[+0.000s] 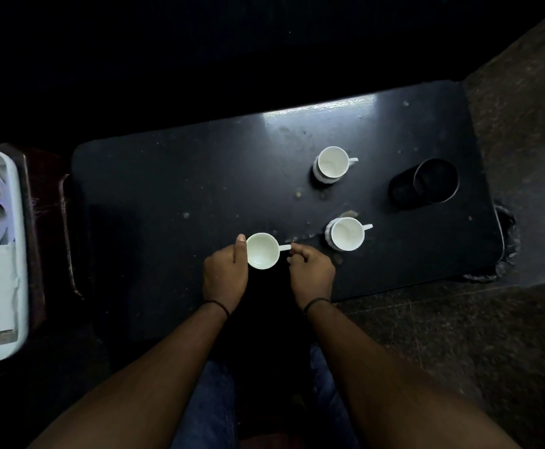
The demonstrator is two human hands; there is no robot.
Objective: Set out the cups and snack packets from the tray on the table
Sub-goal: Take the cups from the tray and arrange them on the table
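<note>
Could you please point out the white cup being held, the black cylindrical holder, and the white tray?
White ceramic cup held by both hands (262, 251): head view, on its inner bowl.
Black cylindrical holder (404, 189): head view, on its outer side wall.
White plastic tray (17, 196): head view, on its right rim.

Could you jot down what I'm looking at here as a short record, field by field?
Setting: dark table, seen from above
Cups out: three white cups
Held cup: nearest cup, left hand holding its side, right hand pinching its handle
Other cups: far cup and right cup, standing apart, handles pointing right
Tray: white tray at left edge, contents blurred
Also there: black round container
</note>
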